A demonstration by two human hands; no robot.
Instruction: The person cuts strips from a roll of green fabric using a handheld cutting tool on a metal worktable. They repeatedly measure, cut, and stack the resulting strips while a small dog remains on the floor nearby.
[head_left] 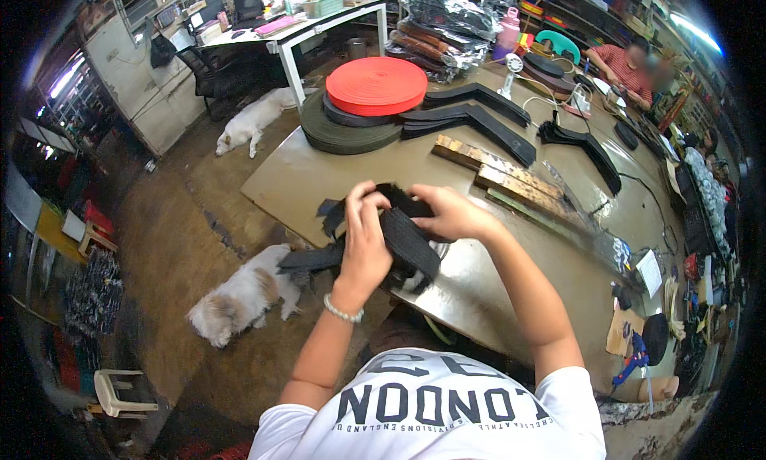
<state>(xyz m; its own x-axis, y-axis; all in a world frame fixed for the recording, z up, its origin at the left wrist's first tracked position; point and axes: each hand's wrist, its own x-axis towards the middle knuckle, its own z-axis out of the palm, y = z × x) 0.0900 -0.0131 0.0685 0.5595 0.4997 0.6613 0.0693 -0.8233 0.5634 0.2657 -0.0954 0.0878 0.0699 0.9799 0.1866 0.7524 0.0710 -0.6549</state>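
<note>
Two grips meet at black straps (411, 243) in the middle of the frame. The left grip (367, 240) is part closed, its fingers bent over the straps from the left, the back of the hand upward and a beaded bracelet (342, 308) on the wrist. The right grip (453, 214) is part closed too, thumb and bent fingers pinching the straps at their upper right; how tightly either one squeezes, I cannot tell. Between the hands, one broad ribbed length has its long axis running from upper left to lower right, its lower end pointing to the bottom right. A second strip (311, 260) juts out to the left of the left grip, its axis almost level and its free end pointing left. The bundle appears over the near left edge of the surface (291, 177); whether it touches is hidden. Beyond it, toward the top of the frame, a red roll (375, 85) tops a stack, with bent black pieces (475, 129) just right of it and wooden bars (511, 177) below those.
</note>
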